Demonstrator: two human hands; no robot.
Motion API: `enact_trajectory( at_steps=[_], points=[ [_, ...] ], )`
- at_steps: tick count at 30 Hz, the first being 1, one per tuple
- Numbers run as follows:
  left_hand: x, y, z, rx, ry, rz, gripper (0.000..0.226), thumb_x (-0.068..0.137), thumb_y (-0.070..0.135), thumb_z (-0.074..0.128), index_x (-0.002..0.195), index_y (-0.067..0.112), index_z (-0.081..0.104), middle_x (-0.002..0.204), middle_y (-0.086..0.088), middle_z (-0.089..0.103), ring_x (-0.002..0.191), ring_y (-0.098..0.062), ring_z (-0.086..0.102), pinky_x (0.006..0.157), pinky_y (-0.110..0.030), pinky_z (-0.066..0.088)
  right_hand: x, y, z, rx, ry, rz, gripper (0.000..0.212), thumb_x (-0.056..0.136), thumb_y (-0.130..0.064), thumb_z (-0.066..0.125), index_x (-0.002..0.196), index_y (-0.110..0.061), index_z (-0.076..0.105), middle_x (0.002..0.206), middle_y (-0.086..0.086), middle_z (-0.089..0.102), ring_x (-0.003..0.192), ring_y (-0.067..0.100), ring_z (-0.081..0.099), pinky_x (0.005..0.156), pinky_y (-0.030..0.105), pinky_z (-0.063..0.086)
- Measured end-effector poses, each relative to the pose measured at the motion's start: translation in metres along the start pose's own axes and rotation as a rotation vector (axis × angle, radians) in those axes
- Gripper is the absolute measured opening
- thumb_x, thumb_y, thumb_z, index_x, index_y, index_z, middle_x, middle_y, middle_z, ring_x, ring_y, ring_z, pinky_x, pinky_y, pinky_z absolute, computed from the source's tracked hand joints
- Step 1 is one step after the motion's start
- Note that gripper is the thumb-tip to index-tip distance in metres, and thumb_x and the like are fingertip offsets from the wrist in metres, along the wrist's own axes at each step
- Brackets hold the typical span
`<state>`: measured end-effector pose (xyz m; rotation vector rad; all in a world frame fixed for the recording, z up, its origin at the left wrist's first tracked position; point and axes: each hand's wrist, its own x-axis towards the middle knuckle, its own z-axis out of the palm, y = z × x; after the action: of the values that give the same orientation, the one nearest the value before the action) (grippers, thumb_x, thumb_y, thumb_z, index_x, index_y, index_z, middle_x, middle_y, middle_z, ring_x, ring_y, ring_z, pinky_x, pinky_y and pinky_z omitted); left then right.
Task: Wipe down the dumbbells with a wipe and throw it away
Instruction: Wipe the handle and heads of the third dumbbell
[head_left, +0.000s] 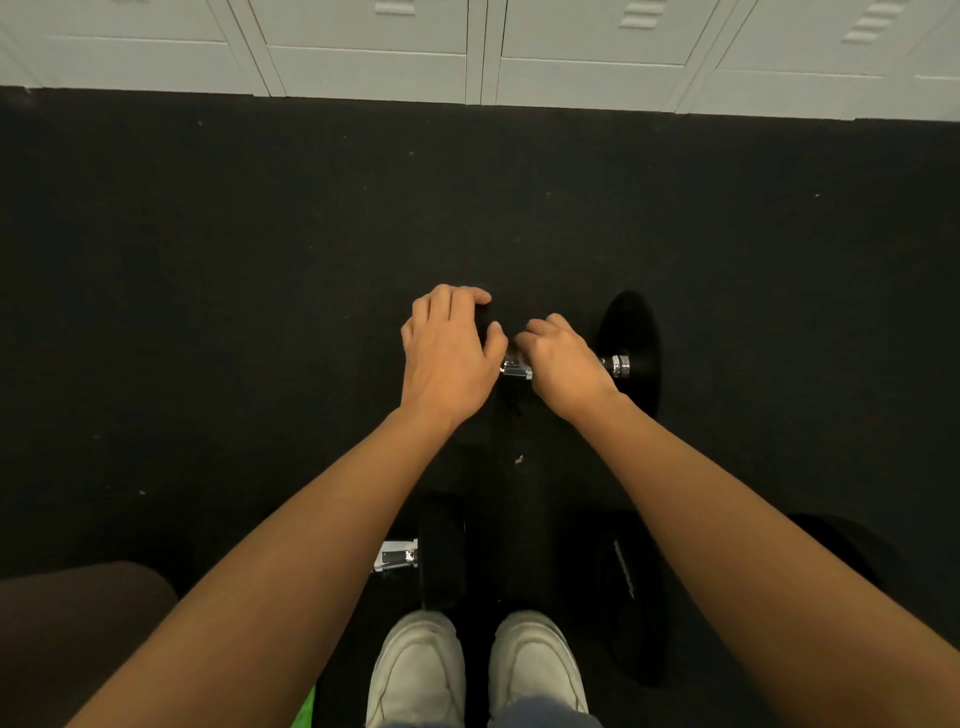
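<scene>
Left hand (449, 353) of mine is curled over one black head of the far dumbbell (628, 348), and my right hand (563, 364) is wrapped around its chrome handle (617, 365); both grip, neither is free. Black floor (208, 312) fills most of the view, with pale lockers (363, 47) along its far edge. The far dumbbell lies crosswise on the floor in front of me. The near dumbbell (441, 551) lies just ahead of my shoes (415, 670), partly hidden under my arms. I see no wipe; if one is under my right palm, I cannot tell. I judge the step is wiping the handle. Next the right hand should slide along the handle, then do the heads, while the left hand stops any rolling.
</scene>
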<state>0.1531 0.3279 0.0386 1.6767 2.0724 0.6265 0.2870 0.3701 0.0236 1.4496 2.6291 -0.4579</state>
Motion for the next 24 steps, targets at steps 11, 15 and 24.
enact_trajectory(
  at_steps=[11,15,24],
  points=[
    [-0.003,-0.003,0.013,0.162,0.123,0.02,0.034,0.091,0.034,0.044,0.121,0.018,0.052,0.121,-0.005,0.049,0.116,-0.023,0.043,0.095,-0.038,0.035,0.004,0.005,0.003,0.051,-0.005,-0.021,0.038,0.086,-0.002,0.057,0.123,-0.011,0.057,0.118,0.004,0.056,0.11,0.02,0.043,0.091,0.026,0.041],
    [-0.004,-0.003,0.014,0.192,0.124,0.022,0.035,0.091,0.035,0.043,0.12,0.018,0.052,0.122,-0.006,0.049,0.117,-0.023,0.043,0.095,-0.038,0.035,0.002,0.007,0.001,0.051,-0.003,-0.066,0.035,0.088,-0.002,0.056,0.122,-0.01,0.058,0.115,0.004,0.057,0.107,0.019,0.044,0.089,0.025,0.04],
    [-0.004,-0.004,0.016,0.197,0.139,0.02,0.035,0.09,0.035,0.044,0.119,0.016,0.053,0.121,-0.008,0.051,0.116,-0.025,0.045,0.094,-0.04,0.037,-0.005,0.009,-0.002,0.04,0.003,-0.087,0.036,0.087,-0.003,0.057,0.122,-0.011,0.057,0.118,0.003,0.056,0.111,0.017,0.046,0.09,0.025,0.041]
  ],
)
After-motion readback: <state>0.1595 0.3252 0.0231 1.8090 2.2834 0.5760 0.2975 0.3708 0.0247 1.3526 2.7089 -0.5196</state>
